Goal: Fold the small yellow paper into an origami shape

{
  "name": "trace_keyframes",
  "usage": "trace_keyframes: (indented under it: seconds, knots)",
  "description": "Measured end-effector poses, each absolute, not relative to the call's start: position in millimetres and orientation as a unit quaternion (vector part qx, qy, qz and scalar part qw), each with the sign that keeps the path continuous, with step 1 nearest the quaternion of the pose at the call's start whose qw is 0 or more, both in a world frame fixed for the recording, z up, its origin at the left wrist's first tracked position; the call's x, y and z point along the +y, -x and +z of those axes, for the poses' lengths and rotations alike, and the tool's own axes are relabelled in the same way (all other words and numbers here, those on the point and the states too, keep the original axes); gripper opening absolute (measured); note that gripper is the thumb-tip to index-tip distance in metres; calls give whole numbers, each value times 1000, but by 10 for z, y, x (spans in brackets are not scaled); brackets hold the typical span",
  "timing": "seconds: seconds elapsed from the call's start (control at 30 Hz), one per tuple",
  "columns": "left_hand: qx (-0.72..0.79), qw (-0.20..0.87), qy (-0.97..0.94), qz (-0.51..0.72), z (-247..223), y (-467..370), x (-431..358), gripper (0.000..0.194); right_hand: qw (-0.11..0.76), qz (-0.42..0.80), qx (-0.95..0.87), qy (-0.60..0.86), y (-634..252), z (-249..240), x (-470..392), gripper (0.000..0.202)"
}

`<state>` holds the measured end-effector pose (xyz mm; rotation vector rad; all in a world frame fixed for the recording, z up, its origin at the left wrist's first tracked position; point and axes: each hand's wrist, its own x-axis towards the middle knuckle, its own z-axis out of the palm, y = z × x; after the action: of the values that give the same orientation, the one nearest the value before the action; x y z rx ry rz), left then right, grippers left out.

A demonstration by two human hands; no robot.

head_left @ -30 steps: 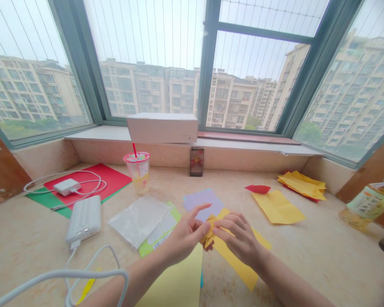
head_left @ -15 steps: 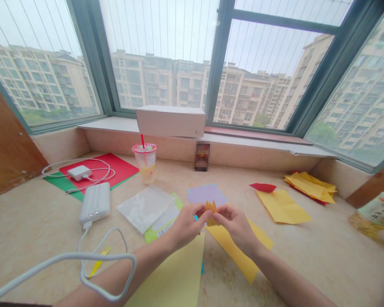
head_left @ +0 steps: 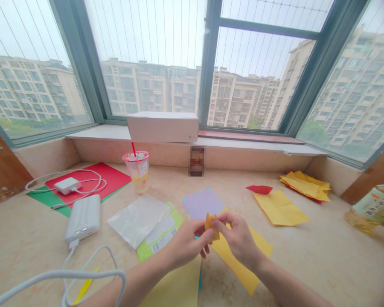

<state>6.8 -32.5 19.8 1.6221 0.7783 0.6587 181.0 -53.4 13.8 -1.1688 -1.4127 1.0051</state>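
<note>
Both busy: your left hand [head_left: 189, 238] and right hand [head_left: 238, 237] pinch the paper [head_left: 210, 221], already folded; right of it, a sheet [head_left: 280, 209] lies open.

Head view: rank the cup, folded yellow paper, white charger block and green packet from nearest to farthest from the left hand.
1. Folded yellow paper, in the left hand.
2. Green packet, just left.
3. Cup, left and farther back.
4. White charger block, far left.
</note>
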Motion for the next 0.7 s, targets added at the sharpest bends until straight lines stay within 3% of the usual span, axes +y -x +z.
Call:
trace_keyframes:
  seconds: [0.2,0.37,0.7]
  knots:
    - [315,610,-668,286,210,-73,-365,50,471,379,-641,473,-1832,218,-588,26]
    - [321,611,-670,273,182,-91,-384,50,464,445,-608,466,-1836,231,-609,31]
    - [309,655,-644,248,28,-130,-418,38,486,449,-609,437,-1825,212,-634,33]
